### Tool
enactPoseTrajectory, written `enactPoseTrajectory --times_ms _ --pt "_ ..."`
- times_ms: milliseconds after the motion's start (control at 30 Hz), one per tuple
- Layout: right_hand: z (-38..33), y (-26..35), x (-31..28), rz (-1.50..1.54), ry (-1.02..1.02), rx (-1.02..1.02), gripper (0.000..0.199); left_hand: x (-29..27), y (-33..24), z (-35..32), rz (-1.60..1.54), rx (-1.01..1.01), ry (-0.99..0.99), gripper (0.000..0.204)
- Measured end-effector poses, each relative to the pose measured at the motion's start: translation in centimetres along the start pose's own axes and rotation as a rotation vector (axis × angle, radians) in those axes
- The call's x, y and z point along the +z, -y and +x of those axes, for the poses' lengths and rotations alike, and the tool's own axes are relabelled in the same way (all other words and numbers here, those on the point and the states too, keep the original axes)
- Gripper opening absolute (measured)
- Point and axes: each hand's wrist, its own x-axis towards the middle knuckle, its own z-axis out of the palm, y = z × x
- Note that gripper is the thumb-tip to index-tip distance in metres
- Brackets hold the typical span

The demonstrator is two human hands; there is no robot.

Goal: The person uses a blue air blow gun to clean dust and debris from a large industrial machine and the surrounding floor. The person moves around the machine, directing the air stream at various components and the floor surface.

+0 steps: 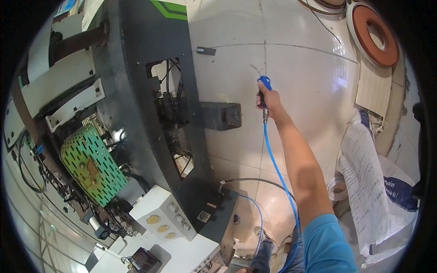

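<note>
My right hand (269, 98) is stretched out over the tiled floor and grips a blue air blow gun (264, 83) with a thin metal nozzle pointing up and left. A blue hose (278, 175) runs from the gun's base down along my forearm toward the lower edge. The gun is held to the right of a dark grey machine cabinet (136, 41) with an open cut-out showing cables (170, 98). My left hand is out of sight.
A dark block (221, 116) juts from the cabinet's side. A green perforated cover (88, 166) and a white control box (164, 214) with round buttons sit lower left. White printed sacks (378, 191) lie at right, and a round orange-and-white ring (375, 34) at top right.
</note>
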Motion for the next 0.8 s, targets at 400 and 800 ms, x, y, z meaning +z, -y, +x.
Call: enactPoseTrajectory --times_ms 400,800 --pt "0.0 -2.9 3.8 -0.390 0.199 0.121 0.048 -2.3 0.0 2.5 0.040 0.006 0.025 0.051" --pt "-2.1 -1.7 6.7 0.506 -0.050 -0.218 0.048 -3.3 -0.8 8.3 0.022 0.114 0.047 0.049"
